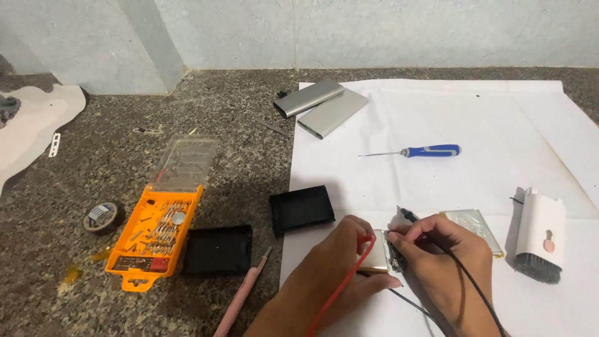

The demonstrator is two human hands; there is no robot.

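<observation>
At the white paper sheet's (pixel 437 112) six o'clock edge, your left hand (pixel 337 262) pinches the red probe lead (pixel 340 287) and your right hand (pixel 446 256) the black probe (pixel 409 215) on the flat silver pouch battery (pixel 376 253): keep both tips steady and apart.

Blue screwdriver (pixel 432 150), orange bit case (pixel 153 240), perhaps tape roll (pixel 102 217).

soft, even indoor light from above, a little dim. the white paper (pixel 474 118) is the brightest area, without harsh glare. the hands cast only faint shadows onto it; the black trays and brush (pixel 540 234) throw short soft ones. the dark stone counter (pixel 93 187) looks grainy. focus is mildly soft overall, edges slightly stretched.
</observation>
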